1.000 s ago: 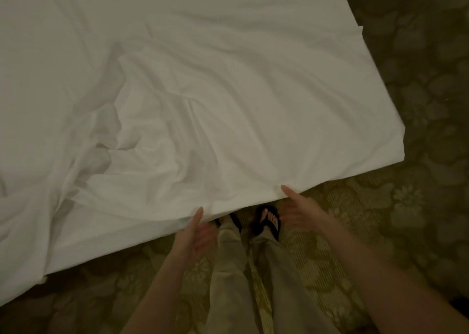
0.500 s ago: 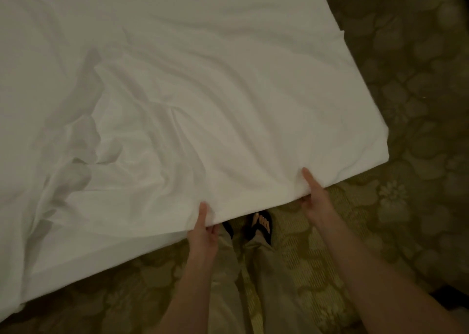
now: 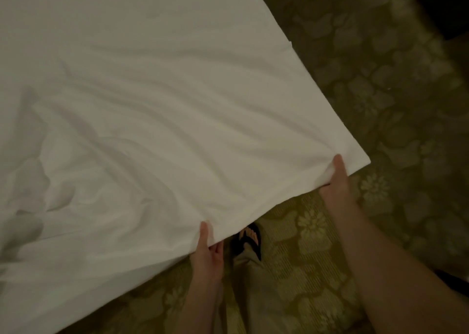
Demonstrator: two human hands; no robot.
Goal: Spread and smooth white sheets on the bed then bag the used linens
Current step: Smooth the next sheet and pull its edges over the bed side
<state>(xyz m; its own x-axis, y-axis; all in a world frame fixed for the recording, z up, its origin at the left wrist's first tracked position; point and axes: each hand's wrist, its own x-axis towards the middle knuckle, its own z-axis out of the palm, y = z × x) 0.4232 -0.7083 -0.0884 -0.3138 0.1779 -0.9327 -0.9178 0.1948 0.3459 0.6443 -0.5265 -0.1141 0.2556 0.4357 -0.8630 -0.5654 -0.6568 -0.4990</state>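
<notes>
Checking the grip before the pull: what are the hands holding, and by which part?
Both hold the white sheet by its near edge: the left hand midway along it, the right hand beside the corner.

A dim, yellowish light is falling over an olive-green carpet [image 3: 375,110] patterned with pale flowers, its blooms showing brightest toward the carpet's lower middle, while at the carpet's upper right corner something dark [image 3: 441,3] is sitting in shadow, too murky to identify.
</notes>
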